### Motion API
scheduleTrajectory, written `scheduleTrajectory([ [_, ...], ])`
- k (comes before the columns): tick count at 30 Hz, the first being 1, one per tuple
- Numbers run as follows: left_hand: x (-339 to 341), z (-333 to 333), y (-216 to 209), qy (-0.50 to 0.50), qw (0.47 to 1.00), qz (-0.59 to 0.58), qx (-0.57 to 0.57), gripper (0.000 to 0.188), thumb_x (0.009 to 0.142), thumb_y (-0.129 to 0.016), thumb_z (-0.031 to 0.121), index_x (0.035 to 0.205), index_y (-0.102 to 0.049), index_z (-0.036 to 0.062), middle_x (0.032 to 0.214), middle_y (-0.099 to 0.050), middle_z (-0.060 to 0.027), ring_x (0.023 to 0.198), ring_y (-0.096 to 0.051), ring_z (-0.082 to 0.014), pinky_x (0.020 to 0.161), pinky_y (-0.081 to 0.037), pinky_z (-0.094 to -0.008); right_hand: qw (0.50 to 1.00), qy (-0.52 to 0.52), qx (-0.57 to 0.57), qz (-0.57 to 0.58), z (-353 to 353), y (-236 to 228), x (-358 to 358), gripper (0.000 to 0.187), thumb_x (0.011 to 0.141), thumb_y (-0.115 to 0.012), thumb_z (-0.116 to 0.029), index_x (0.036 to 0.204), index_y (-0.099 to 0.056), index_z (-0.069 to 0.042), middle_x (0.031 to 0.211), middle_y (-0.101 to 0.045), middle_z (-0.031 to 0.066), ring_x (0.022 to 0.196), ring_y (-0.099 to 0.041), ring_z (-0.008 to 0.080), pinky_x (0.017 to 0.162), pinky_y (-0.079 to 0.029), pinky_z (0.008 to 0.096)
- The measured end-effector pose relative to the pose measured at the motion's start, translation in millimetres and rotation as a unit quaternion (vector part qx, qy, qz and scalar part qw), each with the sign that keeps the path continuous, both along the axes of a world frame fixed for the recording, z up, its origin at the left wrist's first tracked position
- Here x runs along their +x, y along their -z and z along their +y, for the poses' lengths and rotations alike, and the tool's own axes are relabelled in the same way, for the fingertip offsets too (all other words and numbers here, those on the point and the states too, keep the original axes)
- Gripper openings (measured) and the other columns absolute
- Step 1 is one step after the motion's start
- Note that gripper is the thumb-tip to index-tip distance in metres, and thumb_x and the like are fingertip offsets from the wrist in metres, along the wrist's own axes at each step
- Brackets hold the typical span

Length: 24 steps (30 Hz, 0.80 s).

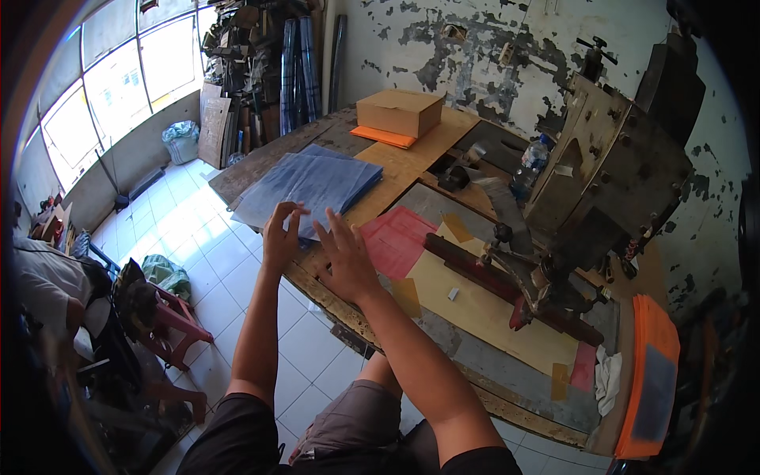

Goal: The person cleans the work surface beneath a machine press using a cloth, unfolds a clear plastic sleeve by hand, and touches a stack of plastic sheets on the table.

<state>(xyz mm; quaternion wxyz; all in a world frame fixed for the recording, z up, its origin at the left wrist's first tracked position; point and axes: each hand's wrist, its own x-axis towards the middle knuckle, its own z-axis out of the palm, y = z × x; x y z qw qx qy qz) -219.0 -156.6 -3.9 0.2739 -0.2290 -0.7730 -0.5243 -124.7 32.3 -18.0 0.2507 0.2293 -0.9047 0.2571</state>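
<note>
My left hand (281, 236) is raised near the table's front edge, fingers bent and apart, with nothing visible in it. Close beside it, my right hand (346, 261) has its fingers spread and holds nothing. Just beyond both hands lies a stack of clear bluish plastic sheets (305, 190), its near edge partly hidden by my fingers. A pink sheet (396, 240) lies to the right of my right hand, beside a yellowish board (475, 309) fixed with brown tape. On that board rests a small pale block (453, 294).
A heavy metal press (606, 166) with a dark red bar (507, 289) stands over the board. Behind the sheets, a cardboard box (400, 111) sits on orange folders (384, 136). More orange folders (645, 380) and a white rag (608, 380) lie at right. Someone (59, 293) sits at far left.
</note>
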Motion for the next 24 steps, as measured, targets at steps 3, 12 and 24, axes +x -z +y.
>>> scheduleTrajectory([
  [3,2,-6,1,-0.011,1.000,0.008,-0.016,0.016,0.116,-0.060,0.017,0.121,-0.064,0.0027,0.104,-0.085,-0.0138,0.104,-0.083,-0.0259,0.094,-0.059,-0.0395,0.999,0.019,-0.002,0.036,-3,-4,3,0.090,0.098,-0.074,-0.033,0.177,-0.033,-0.016,0.180,-0.035,0.0191,0.168,-0.029,0.0428,0.135,-0.021,0.0658],
  [12,1,2,-3,-0.011,1.000,-0.014,-0.016,0.017,0.116,-0.058,0.017,0.122,-0.064,0.0018,0.108,-0.085,-0.0155,0.111,-0.082,-0.0279,0.098,-0.058,-0.0405,0.999,0.011,0.024,-0.032,0,4,-3,0.090,0.098,-0.074,-0.035,0.175,-0.034,-0.012,0.182,-0.031,0.0202,0.169,-0.028,0.0418,0.135,-0.022,0.0641],
  [24,0,0,-6,-0.014,1.000,-0.006,-0.027,0.017,0.116,-0.059,0.017,0.122,-0.065,0.0019,0.115,-0.084,-0.0154,0.110,-0.082,-0.0301,0.095,-0.060,-0.0427,0.999,0.030,0.013,0.021,-2,-6,6,0.067,0.103,-0.067,-0.029,0.164,-0.052,-0.005,0.176,-0.042,0.0212,0.167,-0.032,0.0412,0.135,-0.027,0.0610],
])
